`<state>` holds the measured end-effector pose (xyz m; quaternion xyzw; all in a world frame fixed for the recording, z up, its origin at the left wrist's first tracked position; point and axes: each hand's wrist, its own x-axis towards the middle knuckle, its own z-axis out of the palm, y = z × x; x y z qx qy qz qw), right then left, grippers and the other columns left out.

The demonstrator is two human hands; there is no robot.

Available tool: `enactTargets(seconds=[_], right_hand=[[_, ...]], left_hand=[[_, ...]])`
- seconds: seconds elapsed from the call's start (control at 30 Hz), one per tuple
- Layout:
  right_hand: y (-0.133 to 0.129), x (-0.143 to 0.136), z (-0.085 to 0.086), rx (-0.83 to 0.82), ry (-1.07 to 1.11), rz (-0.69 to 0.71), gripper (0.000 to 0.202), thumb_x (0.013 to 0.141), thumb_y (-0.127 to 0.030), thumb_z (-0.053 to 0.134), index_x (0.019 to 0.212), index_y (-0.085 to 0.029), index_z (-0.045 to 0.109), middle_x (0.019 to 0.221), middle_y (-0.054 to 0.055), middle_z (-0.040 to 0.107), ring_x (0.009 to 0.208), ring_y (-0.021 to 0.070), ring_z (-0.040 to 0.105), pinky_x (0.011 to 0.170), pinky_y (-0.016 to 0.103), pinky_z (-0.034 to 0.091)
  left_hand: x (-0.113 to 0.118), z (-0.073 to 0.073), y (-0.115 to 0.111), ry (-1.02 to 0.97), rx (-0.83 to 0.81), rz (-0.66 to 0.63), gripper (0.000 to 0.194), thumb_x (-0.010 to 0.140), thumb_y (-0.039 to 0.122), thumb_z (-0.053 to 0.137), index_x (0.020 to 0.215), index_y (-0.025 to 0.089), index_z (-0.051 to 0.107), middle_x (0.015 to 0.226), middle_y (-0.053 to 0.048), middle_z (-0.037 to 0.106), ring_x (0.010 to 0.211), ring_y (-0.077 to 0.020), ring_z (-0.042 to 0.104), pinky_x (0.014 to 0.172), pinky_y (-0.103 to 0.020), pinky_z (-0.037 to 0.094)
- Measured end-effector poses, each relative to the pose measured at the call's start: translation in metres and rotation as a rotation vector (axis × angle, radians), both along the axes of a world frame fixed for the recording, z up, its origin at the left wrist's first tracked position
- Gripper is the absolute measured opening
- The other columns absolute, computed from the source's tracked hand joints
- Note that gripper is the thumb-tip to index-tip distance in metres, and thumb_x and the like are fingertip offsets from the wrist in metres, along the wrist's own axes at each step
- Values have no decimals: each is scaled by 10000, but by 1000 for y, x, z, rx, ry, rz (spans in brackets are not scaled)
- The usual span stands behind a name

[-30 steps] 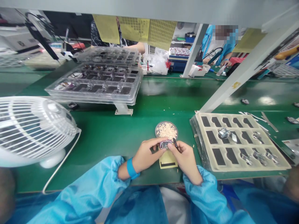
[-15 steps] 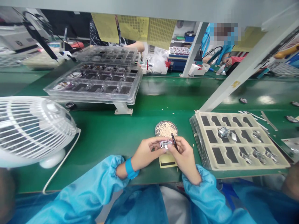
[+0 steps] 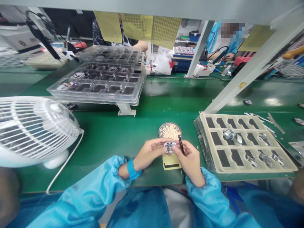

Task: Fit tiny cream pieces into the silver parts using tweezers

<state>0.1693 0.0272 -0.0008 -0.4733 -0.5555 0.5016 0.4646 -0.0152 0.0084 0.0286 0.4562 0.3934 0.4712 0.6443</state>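
A small silver-and-white electronic assembly (image 3: 170, 147) is pinched between both hands, over the bench near its front edge. My left hand (image 3: 149, 154), with a blue wristband, is closed on its left side. My right hand (image 3: 190, 158) grips the right side with the thumb. That hand also holds a slim black tool (image 3: 181, 145) with pale lettering, tilted upward between the fingers; it looks like tweezers. Just beyond the hands sits a round dish (image 3: 159, 127) of small pale pieces. Below them lies a yellow card (image 3: 168, 161) with a black strip.
On the right stands a cream compartment tray (image 3: 231, 148) with several metallic parts. A white fan (image 3: 38, 129) with its cord occupies the left. Stacked clear trays (image 3: 104, 95) rest on a raised shelf at back left. A slanted white post (image 3: 237, 72) rises behind the cream tray. Other people work across the bench.
The assembly has been tilted in my hands, so more of its inner detail shows. The black tool has shifted slightly right with my right hand. The camera view has moved slightly.
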Motion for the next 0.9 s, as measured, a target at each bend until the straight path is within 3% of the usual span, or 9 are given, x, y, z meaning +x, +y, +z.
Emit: enactTargets(seconds=[0.07, 0.13, 0.27, 0.4, 0.67, 0.9], right_hand=[[-1, 1, -1, 7, -20, -12, 295, 813, -386, 782, 1023, -189, 720, 882, 66, 750, 750, 190, 693, 626, 271, 555], [-2, 1, -1, 23, -42, -27, 297, 808, -380, 787, 1030, -191, 725, 875, 64, 751, 755, 191, 690, 622, 269, 552], [-4, 3, -1, 69, -59, -18, 311, 806, -360, 791, 1060, -193, 723, 870, 61, 746, 770, 196, 684, 620, 271, 547], [-6, 5, -1, 97, -49, 15, 329, 800, -330, 794, 1088, -194, 713, 882, 65, 740, 783, 204, 678, 601, 277, 538], [-6, 6, -2, 69, 34, 22, 327, 730, -322, 850, 1008, -211, 717, 804, 37, 728, 694, 185, 648, 569, 265, 513], [-7, 6, -3, 70, 87, 30, 287, 702, -307, 870, 906, -216, 690, 697, -3, 671, 647, 163, 608, 536, 240, 468]], left_hand=[[2, -1, -1, -44, 7, -24, 453, 828, 258, 770, 1259, 160, 671, 1299, -132, 676, 1141, -267, 660, 973, -357, 513], [4, -3, -2, 11, 24, -4, 478, 809, 240, 788, 1260, 151, 659, 1289, -137, 680, 1174, -275, 646, 1006, -370, 504], [4, -7, -4, 176, 49, 67, 452, 817, 264, 777, 1241, 149, 673, 1215, -123, 718, 1088, -258, 678, 926, -341, 535], [3, -7, -5, 221, 48, 68, 439, 809, 276, 782, 1227, 173, 695, 1209, -106, 721, 1047, -254, 687, 887, -339, 550], [4, -7, -6, 156, 56, 51, 446, 789, 338, 816, 1194, 175, 726, 1207, -118, 722, 1085, -281, 682, 946, -379, 552], [6, -3, -5, 21, 29, 28, 413, 743, 259, 857, 1129, 163, 743, 1183, -105, 737, 1079, -254, 704, 955, -335, 568]])
